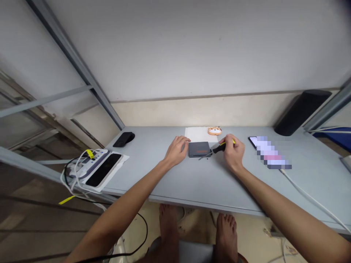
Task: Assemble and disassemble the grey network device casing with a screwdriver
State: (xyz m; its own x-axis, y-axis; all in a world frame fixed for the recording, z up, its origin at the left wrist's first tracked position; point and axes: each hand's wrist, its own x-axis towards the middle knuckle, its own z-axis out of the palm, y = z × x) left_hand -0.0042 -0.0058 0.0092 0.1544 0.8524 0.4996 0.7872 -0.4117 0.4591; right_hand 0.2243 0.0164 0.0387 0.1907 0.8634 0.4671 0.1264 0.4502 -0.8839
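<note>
A small dark grey box (199, 149) with a row of slots along its near side lies on the grey desk (192, 182). My left hand (177, 149) rests at the box's left edge, thumb and fingers curved against it. My right hand (233, 150) is wrapped round a black and yellow screwdriver (219, 147) to the right of the box. The screwdriver's shaft points left, along the box's near right corner. A tiny dark piece (207, 159) lies just in front of that corner. Behind the box is a white sheet of paper (196, 134).
An orange and white case (214, 130) sits on the paper. At left are a power strip (91, 162), a phone (104, 170) and a black object (123, 139). At right are a lit phone (270, 152) with a white cable and a black cylinder (301, 111).
</note>
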